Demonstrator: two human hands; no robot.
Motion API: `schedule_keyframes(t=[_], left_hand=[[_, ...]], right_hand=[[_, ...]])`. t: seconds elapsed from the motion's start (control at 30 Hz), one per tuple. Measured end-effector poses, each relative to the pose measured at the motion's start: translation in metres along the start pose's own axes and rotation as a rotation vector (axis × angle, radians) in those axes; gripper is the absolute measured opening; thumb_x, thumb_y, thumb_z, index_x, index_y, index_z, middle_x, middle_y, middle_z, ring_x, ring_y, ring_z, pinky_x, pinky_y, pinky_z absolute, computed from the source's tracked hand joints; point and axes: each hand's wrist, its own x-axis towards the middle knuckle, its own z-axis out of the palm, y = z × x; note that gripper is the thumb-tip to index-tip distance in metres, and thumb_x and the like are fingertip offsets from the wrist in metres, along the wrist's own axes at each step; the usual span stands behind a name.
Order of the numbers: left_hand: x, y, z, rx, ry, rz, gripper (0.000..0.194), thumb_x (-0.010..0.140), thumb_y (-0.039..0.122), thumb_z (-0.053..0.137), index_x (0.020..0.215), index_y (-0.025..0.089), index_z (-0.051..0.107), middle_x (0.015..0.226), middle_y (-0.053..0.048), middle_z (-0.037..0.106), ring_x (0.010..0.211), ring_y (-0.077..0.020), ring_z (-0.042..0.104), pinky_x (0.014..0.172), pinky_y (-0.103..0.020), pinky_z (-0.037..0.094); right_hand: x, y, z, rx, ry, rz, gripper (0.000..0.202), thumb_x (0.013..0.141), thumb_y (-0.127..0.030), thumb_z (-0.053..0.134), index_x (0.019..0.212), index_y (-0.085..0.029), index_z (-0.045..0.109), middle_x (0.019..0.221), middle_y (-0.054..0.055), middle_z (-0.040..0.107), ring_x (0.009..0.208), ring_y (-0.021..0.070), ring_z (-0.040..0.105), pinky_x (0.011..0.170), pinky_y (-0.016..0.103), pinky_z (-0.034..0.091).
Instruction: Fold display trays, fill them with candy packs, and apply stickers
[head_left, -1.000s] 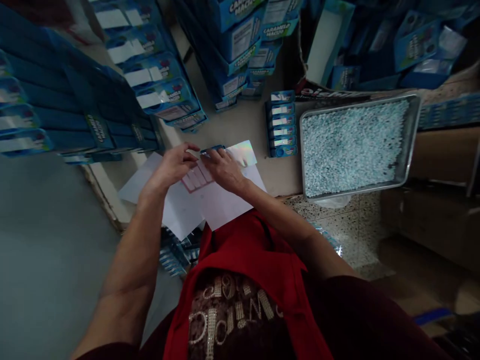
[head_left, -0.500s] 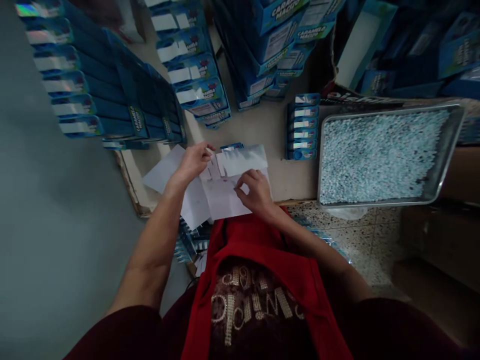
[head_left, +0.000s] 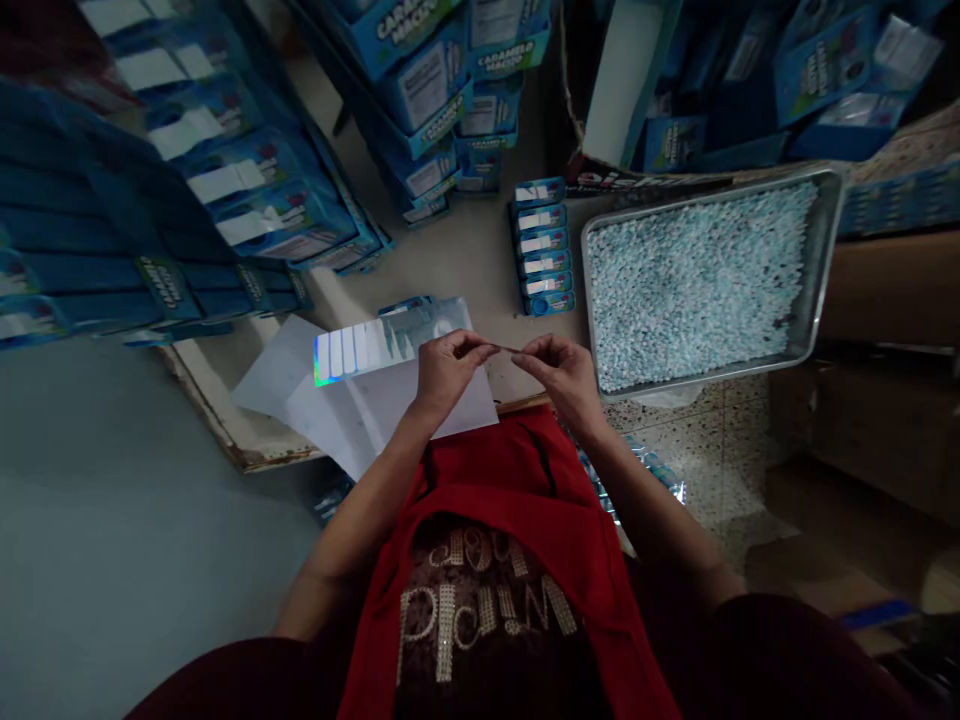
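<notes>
My left hand (head_left: pixel 450 372) and my right hand (head_left: pixel 556 372) face each other over the table's front edge, both with fingers pinched. Between their fingertips runs something thin and dark, too small to make out. Left of my left hand lies a shiny strip of white labels (head_left: pixel 367 350), on top of white paper sheets (head_left: pixel 330 405). A small blue box (head_left: pixel 405 305) shows just behind the strip. To the right stands a short row of small blue boxes (head_left: pixel 544 245).
A metal tray (head_left: pixel 823 270) of pale blue pellets (head_left: pixel 697 285) sits at the right. Stacked blue boxes (head_left: pixel 255 190) fill the left and back. An open carton (head_left: pixel 622 90) with blue boxes stands at the back right. A grey wall (head_left: pixel 150 550) rises at the left.
Both hands have moved off the papers to the right and come together fingertip to fingertip. The label strip shows more fully. The view has shifted and turned.
</notes>
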Motion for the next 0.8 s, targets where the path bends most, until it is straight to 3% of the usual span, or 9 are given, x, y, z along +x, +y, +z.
schedule_keyframes(t=[0.17,0.33,0.5,0.7,0.8], left_hand=[[0.024,0.011,0.037,0.131,-0.026,-0.023,0.018,0.093,0.039,0.079,0.087,0.022,0.083,0.074,-0.003,0.077,0.068,-0.018,0.068,0.068,-0.029,0.05],[0.058,0.009,0.07,0.336,0.009,-0.019,0.014,0.097,0.027,0.074,0.085,0.022,0.079,0.081,-0.006,0.078,0.078,-0.0213,0.07,0.077,-0.032,0.046],[0.077,-0.002,0.079,0.279,-0.011,-0.08,0.014,0.098,0.023,0.071,0.085,0.02,0.076,0.077,-0.004,0.075,0.073,-0.0197,0.067,0.073,-0.03,0.044],[0.083,-0.013,0.08,0.185,-0.001,-0.081,0.013,0.096,0.024,0.072,0.084,0.02,0.075,0.074,-0.002,0.072,0.069,-0.017,0.064,0.071,-0.028,0.043],[0.088,-0.026,0.087,0.041,-0.004,-0.154,0.015,0.092,0.025,0.073,0.078,0.02,0.072,0.069,0.0,0.068,0.065,-0.0151,0.062,0.069,-0.027,0.045]], right_hand=[[0.04,0.018,-0.039,-0.149,0.178,-0.079,0.03,0.083,-0.052,0.086,0.083,-0.022,0.082,0.08,0.003,0.075,0.078,0.019,0.065,0.074,0.033,0.051],[0.083,0.034,-0.06,-0.522,0.325,-0.249,0.015,0.087,-0.036,0.085,0.083,-0.022,0.084,0.082,0.003,0.072,0.077,0.0196,0.062,0.081,0.037,0.05],[0.101,0.046,-0.059,-0.659,0.34,-0.301,0.014,0.092,-0.033,0.083,0.085,-0.021,0.083,0.083,0.004,0.069,0.08,0.0213,0.061,0.083,0.039,0.047],[0.103,0.05,-0.058,-0.67,0.327,-0.302,0.019,0.096,-0.037,0.076,0.085,-0.022,0.08,0.082,0.004,0.068,0.079,0.0206,0.059,0.08,0.037,0.047],[0.108,0.055,-0.057,-0.649,0.348,-0.286,0.023,0.093,-0.042,0.076,0.082,-0.022,0.074,0.08,0.002,0.064,0.077,0.0201,0.057,0.079,0.037,0.047]])
